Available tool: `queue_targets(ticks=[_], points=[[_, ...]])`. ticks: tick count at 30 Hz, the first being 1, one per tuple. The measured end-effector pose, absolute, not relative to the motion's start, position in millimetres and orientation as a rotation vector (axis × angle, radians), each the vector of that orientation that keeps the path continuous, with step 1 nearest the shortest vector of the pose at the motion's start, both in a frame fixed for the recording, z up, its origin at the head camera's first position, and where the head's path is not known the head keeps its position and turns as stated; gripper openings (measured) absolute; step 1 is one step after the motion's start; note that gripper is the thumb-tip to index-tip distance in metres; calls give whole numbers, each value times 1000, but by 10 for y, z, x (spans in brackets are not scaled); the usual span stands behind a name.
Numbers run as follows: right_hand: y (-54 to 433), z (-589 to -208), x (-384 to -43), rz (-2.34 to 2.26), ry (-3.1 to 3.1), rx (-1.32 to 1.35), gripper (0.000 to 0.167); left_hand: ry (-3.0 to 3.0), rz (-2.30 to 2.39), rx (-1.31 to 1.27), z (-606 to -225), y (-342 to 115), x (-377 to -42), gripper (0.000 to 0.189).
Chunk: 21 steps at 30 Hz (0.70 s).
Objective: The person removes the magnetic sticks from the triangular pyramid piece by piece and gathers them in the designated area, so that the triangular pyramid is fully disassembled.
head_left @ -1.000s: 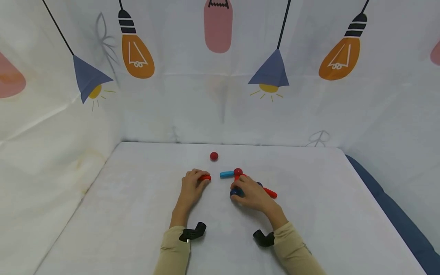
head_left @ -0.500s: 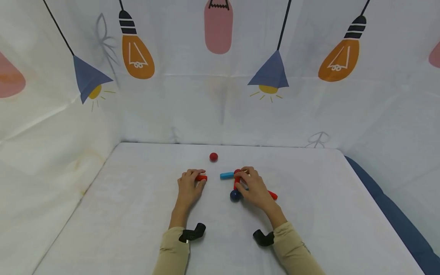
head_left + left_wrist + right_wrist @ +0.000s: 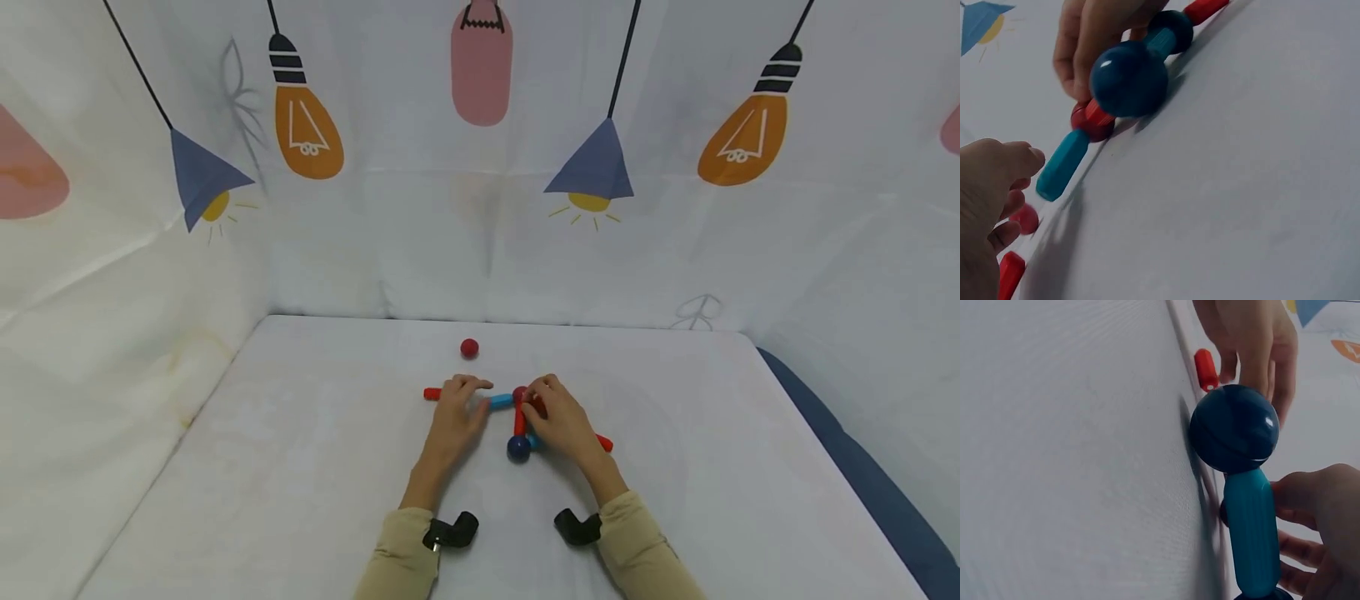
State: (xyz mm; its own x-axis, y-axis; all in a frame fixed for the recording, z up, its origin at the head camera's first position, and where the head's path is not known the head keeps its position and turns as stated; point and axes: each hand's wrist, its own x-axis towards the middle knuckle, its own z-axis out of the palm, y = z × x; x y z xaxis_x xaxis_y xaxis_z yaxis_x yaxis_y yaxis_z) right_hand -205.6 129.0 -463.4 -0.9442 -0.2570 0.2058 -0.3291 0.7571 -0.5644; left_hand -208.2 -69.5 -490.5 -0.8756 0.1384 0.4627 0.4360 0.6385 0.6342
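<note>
Several rods and balls are joined into a toy structure. Its red ball [image 3: 519, 394] bears a light blue rod [image 3: 500, 402] pointing left and a red rod [image 3: 520, 421] leading to a dark blue ball [image 3: 518, 449]. A second light blue rod [image 3: 1251, 534] joins that ball to another dark blue ball [image 3: 1172, 31]. My left hand [image 3: 455, 417] is beside the first light blue rod, fingers loosely bent and apart from it in the left wrist view. My right hand [image 3: 558, 419] pinches the structure at the red ball, its fingers partly covering it.
A loose red rod [image 3: 432, 393] lies left of my left hand. Farther back is a loose red ball [image 3: 469, 348]. Another red rod [image 3: 604, 442] sticks out right of my right hand. The white table [image 3: 337, 467] meets a printed cloth wall [image 3: 420, 250] at the back.
My left hand has let go of the loose red rod and moved right to the light blue rod. My right hand has shifted from the dark blue ball up to the red ball.
</note>
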Motion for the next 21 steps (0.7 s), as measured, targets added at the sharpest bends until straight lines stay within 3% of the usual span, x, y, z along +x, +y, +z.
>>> queue_targets(ticks=[9,21], points=[[1286,-4671,-2049,960,-2830,425,25,-2631,-1057,-503,-4960,-490,-2029,28],[1259,-4686,-2047,970,-2833,402,23,-2667,-1085,-645,-4942,-582,-1999,22]])
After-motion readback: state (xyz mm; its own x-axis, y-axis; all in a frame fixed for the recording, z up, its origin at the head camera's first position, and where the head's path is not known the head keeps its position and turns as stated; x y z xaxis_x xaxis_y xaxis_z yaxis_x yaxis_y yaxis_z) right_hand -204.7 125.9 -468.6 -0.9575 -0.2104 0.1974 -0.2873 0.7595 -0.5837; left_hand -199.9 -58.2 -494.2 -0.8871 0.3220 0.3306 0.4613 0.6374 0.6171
